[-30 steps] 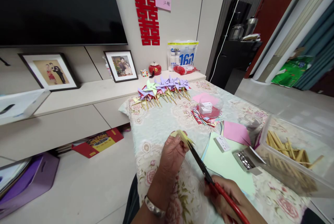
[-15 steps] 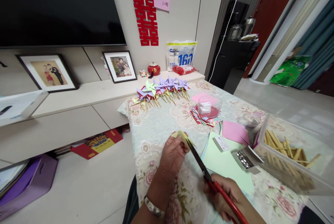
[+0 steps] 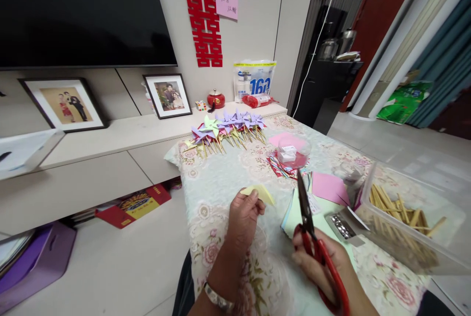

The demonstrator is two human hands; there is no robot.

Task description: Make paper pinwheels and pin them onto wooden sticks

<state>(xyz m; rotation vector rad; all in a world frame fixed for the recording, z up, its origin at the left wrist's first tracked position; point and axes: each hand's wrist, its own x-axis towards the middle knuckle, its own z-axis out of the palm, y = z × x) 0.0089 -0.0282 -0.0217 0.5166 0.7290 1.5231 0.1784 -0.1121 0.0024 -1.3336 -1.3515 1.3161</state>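
Note:
My left hand [image 3: 246,215] pinches a small folded piece of yellow paper [image 3: 262,193] between thumb and fingers, above the flowered tablecloth. In my right hand [image 3: 324,262] are red-handled scissors [image 3: 307,210]. Their dark blades look closed, point away from me and stand apart from the paper, to its right. Beneath the blades lie pale green sheets [image 3: 333,227], partly covered by my right hand. A pink sheet [image 3: 330,188] rests on them, and a small open box of metal pins [image 3: 342,225] sits at their right side.
Several paper pinwheels [image 3: 228,127] on sticks lie at the table's far end. A round clear container [image 3: 293,154] stands on patterned paper. At the right is a clear plastic bin [image 3: 401,242] of wooden sticks. A low cabinet [image 3: 91,149] runs along the wall.
The scissors have come away from the yellow paper, moving right and tilting more upright in my right hand. My left hand stays almost in place, still pinching the paper.

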